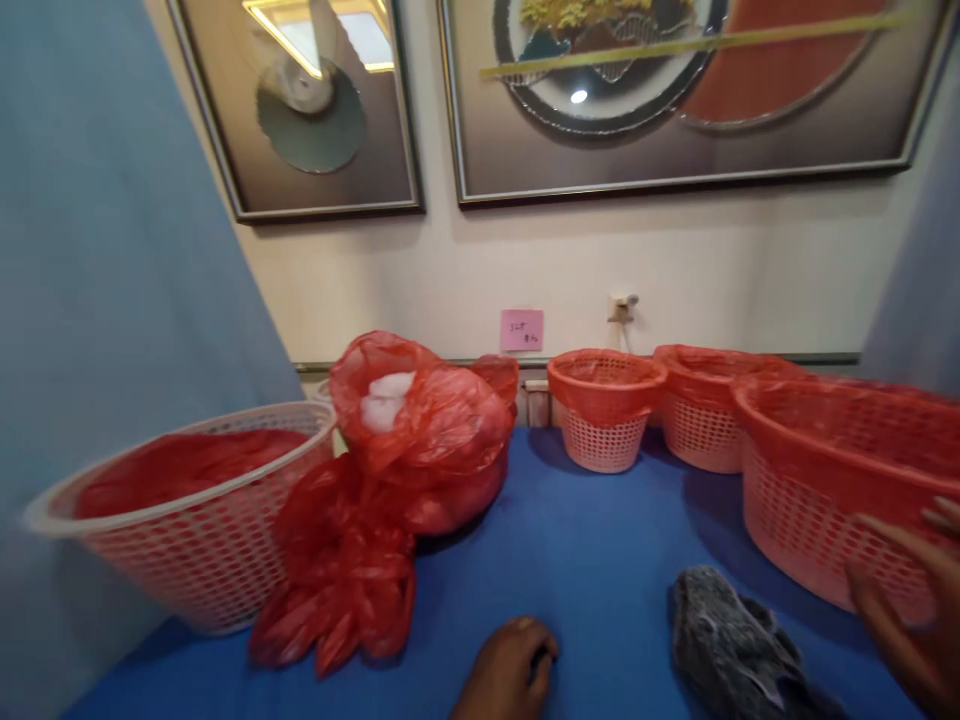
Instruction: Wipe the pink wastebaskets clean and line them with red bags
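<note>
My left hand [510, 668] rests on the blue table cover at the bottom middle, its fingers loosely curled and nothing visible in them. At the right edge my right hand [911, 590] is open, fingers spread, in front of the large pink basket [817, 530] lined with red plastic. I cannot tell whether its fingers touch the basket. Between the hands, nearer the right one, lies a crumpled dark grey fuzzy cloth item [731, 640]; its exact kind is unclear.
A white-rimmed basket [202, 560] with red lining stands left. Beside it sit a bulging red plastic bag [442, 440] with white contents and a crumpled red bag [345, 570]. Two smaller lined baskets, one [606, 435] and another [701, 425], stand along the wall under a pink note [522, 330].
</note>
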`<state>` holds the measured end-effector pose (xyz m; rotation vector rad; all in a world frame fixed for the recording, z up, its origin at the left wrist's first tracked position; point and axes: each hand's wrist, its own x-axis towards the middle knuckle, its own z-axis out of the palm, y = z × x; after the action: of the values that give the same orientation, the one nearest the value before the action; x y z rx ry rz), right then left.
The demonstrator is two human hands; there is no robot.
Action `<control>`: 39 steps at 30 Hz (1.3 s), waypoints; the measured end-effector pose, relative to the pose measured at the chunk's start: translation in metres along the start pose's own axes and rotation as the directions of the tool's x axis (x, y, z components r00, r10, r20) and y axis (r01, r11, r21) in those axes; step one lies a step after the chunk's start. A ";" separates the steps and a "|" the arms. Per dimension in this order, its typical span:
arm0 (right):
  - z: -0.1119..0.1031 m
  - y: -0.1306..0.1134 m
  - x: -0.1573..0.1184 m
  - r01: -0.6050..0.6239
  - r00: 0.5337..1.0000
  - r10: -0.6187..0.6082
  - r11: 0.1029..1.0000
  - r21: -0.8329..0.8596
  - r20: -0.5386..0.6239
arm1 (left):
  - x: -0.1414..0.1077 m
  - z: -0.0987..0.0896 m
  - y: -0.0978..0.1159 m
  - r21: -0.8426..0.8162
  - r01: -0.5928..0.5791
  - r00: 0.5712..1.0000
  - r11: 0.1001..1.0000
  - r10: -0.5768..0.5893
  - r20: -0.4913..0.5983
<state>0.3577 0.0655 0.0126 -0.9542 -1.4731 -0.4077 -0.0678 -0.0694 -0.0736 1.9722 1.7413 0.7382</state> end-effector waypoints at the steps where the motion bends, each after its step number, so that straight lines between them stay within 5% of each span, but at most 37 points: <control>1: 0.008 -0.017 -0.014 0.037 0.994 -0.040 0.999 0.031 0.099 | -0.003 0.001 0.002 -0.004 0.006 1.000 1.000 -0.006 -0.007; 6: 0.071 -0.080 -0.090 -0.052 0.910 -0.055 0.968 0.246 0.412 | -0.011 0.003 0.009 -0.034 0.011 0.998 0.999 -0.013 -0.054; 9: 0.110 -0.092 -0.135 -0.176 0.814 -0.021 0.944 0.281 0.580 | -0.014 0.003 0.010 -0.032 0.013 0.992 0.999 -0.017 -0.122; 10: 0.119 -0.093 -0.146 -0.183 0.743 -0.061 0.939 0.290 0.666 | -0.016 0.002 0.010 -0.027 0.014 0.988 1.000 -0.018 -0.155; 13: 0.127 -0.091 -0.167 -0.185 0.554 -0.163 0.932 0.312 0.817 | -0.023 -0.002 0.009 0.007 0.013 0.958 1.000 -0.010 -0.288; 16: 0.117 -0.090 -0.166 -0.176 0.509 -0.229 0.916 0.360 0.830 | -0.037 -0.018 0.007 0.087 0.033 0.891 0.996 0.010 -0.453; 20: 0.106 -0.095 -0.155 -0.192 0.523 -0.227 0.908 0.373 0.822 | -0.062 -0.089 0.001 0.264 0.148 0.746 0.953 0.067 -0.663; 23: 0.104 -0.101 -0.148 -0.204 0.523 -0.222 0.905 0.373 0.823 | -0.077 -0.180 -0.003 0.379 0.311 0.618 0.872 0.117 -0.777; 25: 0.104 -0.102 -0.146 -0.213 0.511 -0.226 0.902 0.376 0.830 | -0.085 -0.243 -0.005 0.431 0.426 0.574 0.795 0.130 -0.808; 28: 0.103 -0.101 -0.148 -0.219 0.493 -0.231 0.900 0.376 0.839 | -0.094 -0.316 -0.009 0.519 0.534 0.638 0.667 0.086 -0.765; 30: 0.104 -0.099 -0.151 -0.212 0.490 -0.229 0.905 0.370 0.841 | -0.100 -0.343 -0.011 0.578 0.564 0.708 0.589 0.015 -0.706; 34: 0.108 -0.096 -0.158 -0.185 0.495 -0.234 0.912 0.365 0.837 | -0.114 -0.361 -0.009 0.681 0.563 0.796 0.468 -0.088 -0.598; 39: 0.109 -0.094 -0.163 -0.193 0.491 -0.219 0.917 0.350 0.843 | -0.130 -0.362 -0.004 0.723 0.591 0.793 0.359 -0.094 -0.601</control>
<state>0.1970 0.0398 -0.1320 -0.8205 -2.3860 0.5007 -0.3086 -0.2131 0.1899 1.8324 3.2726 0.0246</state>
